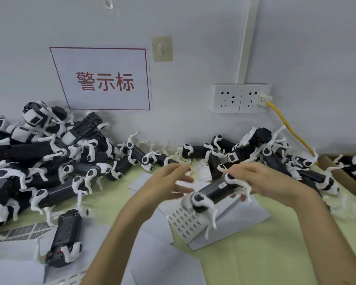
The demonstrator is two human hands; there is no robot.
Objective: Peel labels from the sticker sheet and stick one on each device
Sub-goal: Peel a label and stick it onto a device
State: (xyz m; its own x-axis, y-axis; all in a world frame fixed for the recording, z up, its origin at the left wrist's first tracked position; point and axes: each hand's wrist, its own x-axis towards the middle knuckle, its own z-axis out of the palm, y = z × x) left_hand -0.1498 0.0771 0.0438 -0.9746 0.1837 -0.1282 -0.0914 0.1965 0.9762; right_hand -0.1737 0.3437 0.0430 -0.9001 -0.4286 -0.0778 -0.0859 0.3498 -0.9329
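Note:
My right hand (261,181) grips the far end of a black-and-white robot-dog device (213,192), held tilted above the table. A small white label shows on its black body. My left hand (170,179) hovers just left of the device, blurred, fingers spread; whether it pinches a label I cannot tell. Under the device lies the sticker sheet (183,222) with rows of small dark labels on white paper. Another device (67,238) lies alone at the lower left.
A big pile of devices (39,159) fills the left, and more devices (275,155) line the wall on the right. A cardboard box (341,177) sits far right. Strips of labels (27,231) and white backing sheets (156,262) cover the yellow-green table (255,254).

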